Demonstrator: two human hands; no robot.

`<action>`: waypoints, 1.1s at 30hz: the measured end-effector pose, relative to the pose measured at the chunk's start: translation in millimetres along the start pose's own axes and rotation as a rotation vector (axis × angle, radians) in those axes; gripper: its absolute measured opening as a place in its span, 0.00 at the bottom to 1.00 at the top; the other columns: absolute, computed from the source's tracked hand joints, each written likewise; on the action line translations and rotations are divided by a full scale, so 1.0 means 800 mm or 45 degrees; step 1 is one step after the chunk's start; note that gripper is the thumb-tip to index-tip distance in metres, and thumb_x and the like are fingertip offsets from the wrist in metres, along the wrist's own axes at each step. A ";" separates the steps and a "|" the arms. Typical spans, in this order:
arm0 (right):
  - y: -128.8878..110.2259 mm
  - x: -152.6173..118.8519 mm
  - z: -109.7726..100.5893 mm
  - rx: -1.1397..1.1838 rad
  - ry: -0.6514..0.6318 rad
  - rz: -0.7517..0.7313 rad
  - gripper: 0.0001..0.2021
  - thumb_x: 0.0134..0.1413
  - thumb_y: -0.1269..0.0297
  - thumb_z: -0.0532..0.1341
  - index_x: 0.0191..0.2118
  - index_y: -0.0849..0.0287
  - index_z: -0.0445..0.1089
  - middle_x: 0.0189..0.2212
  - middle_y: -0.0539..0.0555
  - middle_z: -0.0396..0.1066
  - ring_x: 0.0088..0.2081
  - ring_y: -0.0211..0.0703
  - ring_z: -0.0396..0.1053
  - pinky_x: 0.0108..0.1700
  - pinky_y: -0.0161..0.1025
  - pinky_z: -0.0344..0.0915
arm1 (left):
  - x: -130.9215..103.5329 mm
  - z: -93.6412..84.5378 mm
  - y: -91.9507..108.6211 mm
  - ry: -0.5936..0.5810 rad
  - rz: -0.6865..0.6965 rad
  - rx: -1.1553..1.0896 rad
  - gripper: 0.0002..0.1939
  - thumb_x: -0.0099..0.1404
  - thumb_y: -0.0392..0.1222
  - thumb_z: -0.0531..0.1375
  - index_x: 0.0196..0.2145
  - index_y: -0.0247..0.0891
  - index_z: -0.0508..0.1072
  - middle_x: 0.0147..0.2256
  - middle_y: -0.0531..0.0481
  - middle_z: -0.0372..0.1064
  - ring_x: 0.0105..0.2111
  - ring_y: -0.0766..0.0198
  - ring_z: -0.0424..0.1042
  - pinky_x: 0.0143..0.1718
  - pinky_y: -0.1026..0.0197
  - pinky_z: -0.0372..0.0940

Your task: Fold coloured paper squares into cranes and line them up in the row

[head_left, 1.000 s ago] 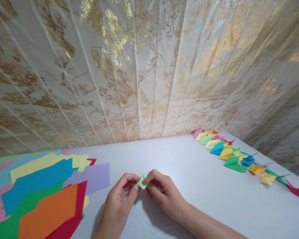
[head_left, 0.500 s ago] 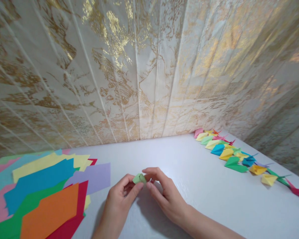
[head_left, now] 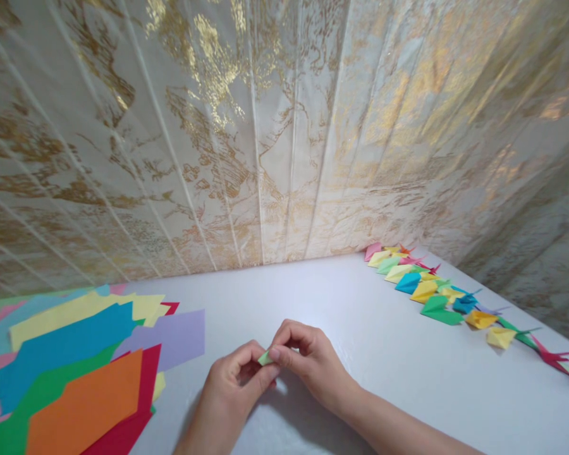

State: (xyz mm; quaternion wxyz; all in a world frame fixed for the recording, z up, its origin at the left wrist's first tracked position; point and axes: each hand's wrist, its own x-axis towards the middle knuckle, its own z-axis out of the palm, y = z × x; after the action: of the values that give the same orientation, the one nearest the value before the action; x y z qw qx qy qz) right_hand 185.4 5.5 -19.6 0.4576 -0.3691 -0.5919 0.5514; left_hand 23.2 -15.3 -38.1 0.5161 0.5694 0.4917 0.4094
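Note:
Between my two hands, just above the white table (head_left: 246,297), is a small folded piece of light green paper (head_left: 265,359). My left hand (head_left: 232,388) pinches it from the left, thumb in front and fingers curled behind. From the right, my right hand (head_left: 313,360) pinches its other side between thumb and forefinger. Only a small pale green corner shows; the fingers hide the rest, so its full folded shape cannot be made out.
Overlapping sheets of coloured paper lie at the left, an orange sheet (head_left: 88,401) on top and a lilac sheet (head_left: 183,341) beside them. Rows of folded paper figures, among them a green one (head_left: 440,311), line the right side. A gold-patterned curtain (head_left: 227,158) hangs behind the table.
My right hand has come in and closed its thumb and forefinger on the green paper, covering more of it. The view has shifted slightly to the right.

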 end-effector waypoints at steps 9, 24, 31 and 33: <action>0.007 0.009 -0.002 0.150 -0.018 0.086 0.21 0.49 0.45 0.70 0.27 0.61 0.70 0.22 0.47 0.67 0.25 0.35 0.62 0.31 0.33 0.59 | -0.001 0.005 -0.010 0.047 0.078 0.151 0.13 0.64 0.50 0.60 0.28 0.41 0.68 0.25 0.56 0.68 0.28 0.62 0.71 0.32 0.64 0.65; 0.009 0.010 -0.017 -0.221 -0.030 -0.083 0.14 0.63 0.55 0.59 0.35 0.59 0.77 0.30 0.51 0.71 0.34 0.40 0.67 0.39 0.36 0.62 | 0.006 -0.013 0.006 0.174 0.547 0.291 0.04 0.61 0.36 0.63 0.32 0.44 0.76 0.32 0.56 0.75 0.34 0.65 0.75 0.38 0.69 0.68; 0.003 0.002 -0.012 -0.244 -0.051 -0.190 0.07 0.62 0.64 0.60 0.43 0.58 0.72 0.37 0.52 0.73 0.38 0.40 0.69 0.44 0.37 0.64 | 0.010 -0.016 0.003 0.290 0.461 0.112 0.02 0.61 0.40 0.64 0.30 0.44 0.76 0.31 0.56 0.74 0.34 0.66 0.75 0.37 0.72 0.68; 0.003 0.002 -0.011 -0.247 -0.055 -0.181 0.05 0.59 0.67 0.62 0.41 0.58 0.73 0.36 0.51 0.74 0.38 0.40 0.69 0.45 0.37 0.65 | 0.011 -0.016 0.003 0.303 0.461 0.103 0.03 0.62 0.41 0.64 0.30 0.43 0.76 0.31 0.56 0.73 0.33 0.67 0.74 0.35 0.72 0.68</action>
State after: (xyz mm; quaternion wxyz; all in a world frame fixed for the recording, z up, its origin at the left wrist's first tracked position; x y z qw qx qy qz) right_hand 193.5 10.0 -22.2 0.4447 -0.3569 -0.6769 0.4655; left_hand 12.6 -4.6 -34.6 0.3492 0.6164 0.4549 0.5396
